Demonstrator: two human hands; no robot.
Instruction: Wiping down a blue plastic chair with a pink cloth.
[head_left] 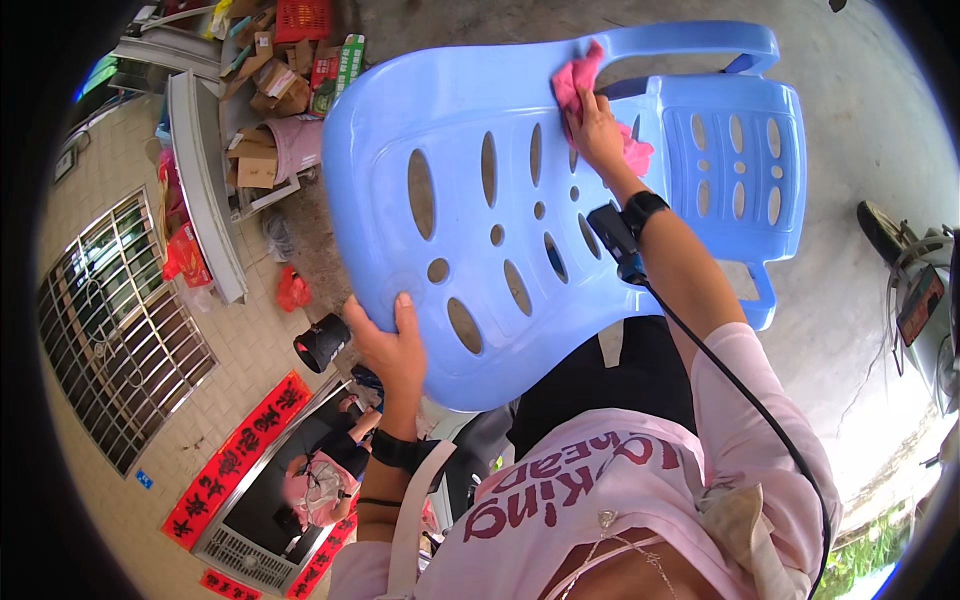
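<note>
A light blue plastic armchair (455, 180) with slotted holes is tilted in front of me, its tall back toward the left and its seat toward the right. My left hand (388, 345) grips the rim of the back near its lower left corner, thumb on the face and fingers behind the edge. Up by the armrest, my right hand (598, 135) presses a pink cloth (577, 78) on the chair's surface. Part of the cloth spreads out below the fingers. A small black device (618, 240) with a cable sits on my right wrist.
Cardboard boxes (280, 88) and a red crate (302, 18) are piled at the far left. A black bucket (322, 343) and a red plastic bag (293, 290) stand near the wall. A motorbike (925, 310) is at right. Another person (325, 485) is by the doorway, lower left.
</note>
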